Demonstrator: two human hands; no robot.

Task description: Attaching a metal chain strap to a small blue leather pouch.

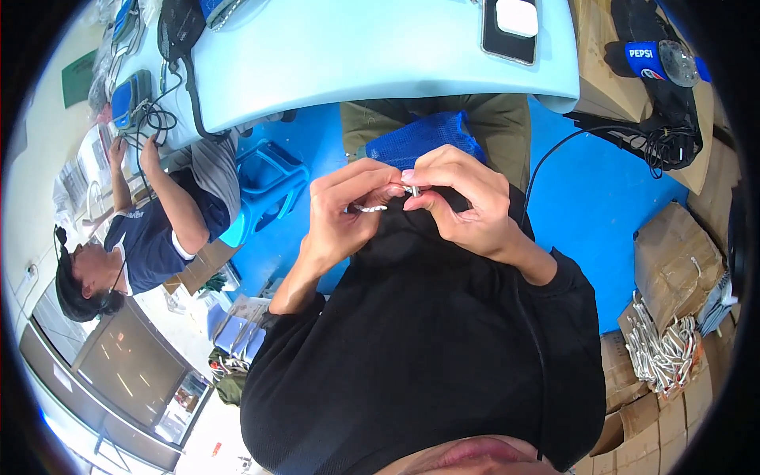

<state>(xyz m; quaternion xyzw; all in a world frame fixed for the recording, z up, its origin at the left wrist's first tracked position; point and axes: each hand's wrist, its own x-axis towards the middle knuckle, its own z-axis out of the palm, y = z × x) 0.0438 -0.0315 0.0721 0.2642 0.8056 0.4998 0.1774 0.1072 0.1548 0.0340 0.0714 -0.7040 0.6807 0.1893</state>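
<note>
Both my hands meet in front of my chest, fingertips close together. My left hand [344,207] is closed on a short piece of white cord [370,208], whose twisted end hangs out beside the palm. Between the fingertips is a small silvery metal piece [414,191], and my right hand [467,198] pinches it with thumb and forefinger. Where the cord meets the metal piece is covered by my fingers. Just beyond the hands, a blue mesh bag [427,141] lies across my lap.
Ahead stands a pale blue table [356,55] carrying a dark phone [495,47] with a white case [516,17]. Left, a co-worker [162,229] handles black cables near a blue stool [265,178]. Right are cardboard boxes [677,245], bundled white cords [661,356], a bottle [677,63] and a black cable [578,131].
</note>
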